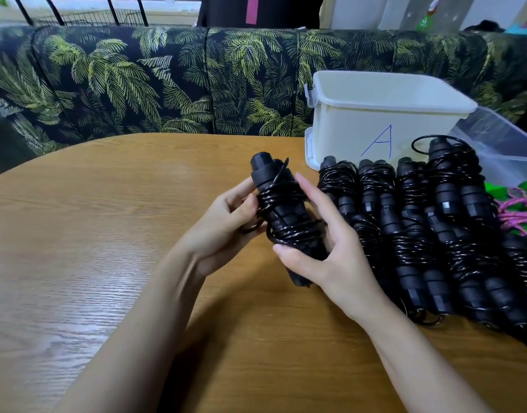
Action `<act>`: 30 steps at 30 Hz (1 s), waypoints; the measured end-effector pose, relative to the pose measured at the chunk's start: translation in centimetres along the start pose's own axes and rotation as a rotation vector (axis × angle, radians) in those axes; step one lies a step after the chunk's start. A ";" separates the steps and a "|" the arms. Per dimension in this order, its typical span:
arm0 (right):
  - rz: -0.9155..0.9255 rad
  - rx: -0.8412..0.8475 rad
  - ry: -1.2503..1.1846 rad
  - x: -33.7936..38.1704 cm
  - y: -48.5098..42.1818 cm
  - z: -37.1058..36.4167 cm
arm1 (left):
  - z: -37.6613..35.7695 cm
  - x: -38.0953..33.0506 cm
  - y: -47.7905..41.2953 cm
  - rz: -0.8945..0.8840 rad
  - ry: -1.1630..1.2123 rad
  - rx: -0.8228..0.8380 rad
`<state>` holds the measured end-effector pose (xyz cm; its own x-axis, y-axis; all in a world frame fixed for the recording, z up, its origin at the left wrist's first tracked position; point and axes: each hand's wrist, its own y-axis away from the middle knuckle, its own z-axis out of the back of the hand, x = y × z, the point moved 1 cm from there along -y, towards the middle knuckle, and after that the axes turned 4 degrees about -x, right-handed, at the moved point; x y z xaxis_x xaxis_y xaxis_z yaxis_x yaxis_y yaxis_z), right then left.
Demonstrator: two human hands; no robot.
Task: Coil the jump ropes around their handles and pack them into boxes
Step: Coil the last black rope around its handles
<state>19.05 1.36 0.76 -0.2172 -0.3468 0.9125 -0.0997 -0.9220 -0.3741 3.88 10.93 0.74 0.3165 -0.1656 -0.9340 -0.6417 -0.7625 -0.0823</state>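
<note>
A black jump rope (286, 216), its cord coiled around the paired handles, is held tilted in front of and left of the white box marked "A" (375, 114). The left hand (226, 225) grips its upper coils, thumb pressed on the cord; the right hand (325, 251) wraps its lower end (forefinger lying straight along the coils). Directly before the box lies a pile of coiled black ropes (435, 234) on the wooden table (107, 234). A clear bin (506, 144) sits to the box's right.

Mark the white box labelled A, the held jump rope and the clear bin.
white box (345, 135): head view, front wall left of the A.
held jump rope (281, 201): head view, coiled cord mid-bundle.
clear bin (509, 144): head view, transparent wall.
</note>
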 end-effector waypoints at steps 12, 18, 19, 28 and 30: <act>0.126 -0.098 0.682 -1.0 0.0 -1.2 | -2.4 0.8 -0.1 -0.075 -0.070 -0.476; 0.231 -0.178 0.605 -1.3 -0.3 -0.4 | -1.7 0.5 0.0 -0.090 -0.133 -0.420; 0.220 -0.176 0.524 -1.2 -0.4 -0.1 | -1.6 0.4 0.0 -0.092 -0.145 -0.401; 0.022 -0.115 0.117 -0.5 -0.5 0.9 | -2.1 0.3 0.1 -0.165 -0.136 -0.488; 0.018 -0.128 0.113 -0.5 -0.5 0.8 | -2.4 0.3 0.2 -0.161 -0.142 -0.472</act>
<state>20.02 1.85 0.62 -0.3267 -0.3352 0.8837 -0.2157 -0.8839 -0.4150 5.49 9.24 1.29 0.2667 0.0388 -0.9630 -0.1968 -0.9759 -0.0938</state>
